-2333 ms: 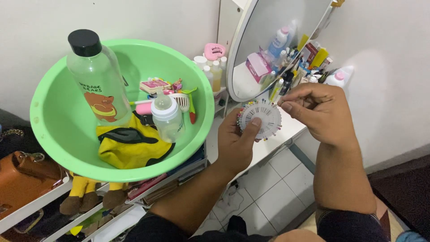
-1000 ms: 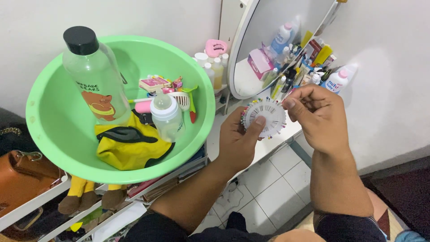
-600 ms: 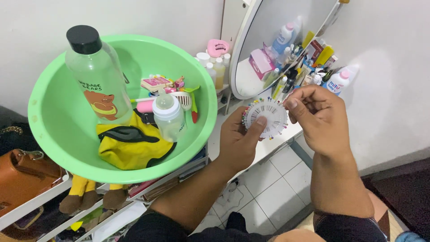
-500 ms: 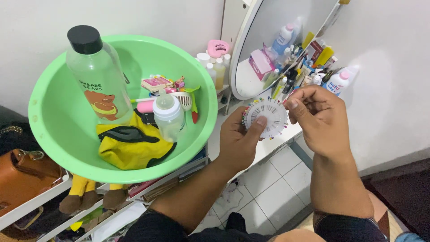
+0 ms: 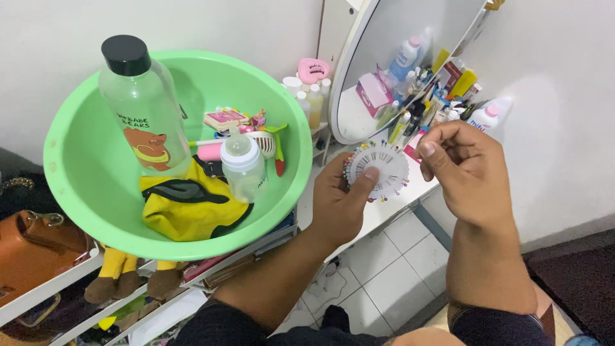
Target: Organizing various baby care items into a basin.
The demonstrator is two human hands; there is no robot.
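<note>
A green basin holds a clear bottle, a baby bottle and yellow cloth, beside an oval mirror.

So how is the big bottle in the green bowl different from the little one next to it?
The big bottle is tall, with a flat black cap and a bear picture on its side. The baby bottle is short, with a whitish collar and a clear domed top, and no picture shows. The big one leans against the bowl wall; the baby bottle stands nearer the middle. Both are see-through plastic.

A small pink box lies in the green bowl's middle. The clear bottle at upper left has a brown bear picture.
</note>
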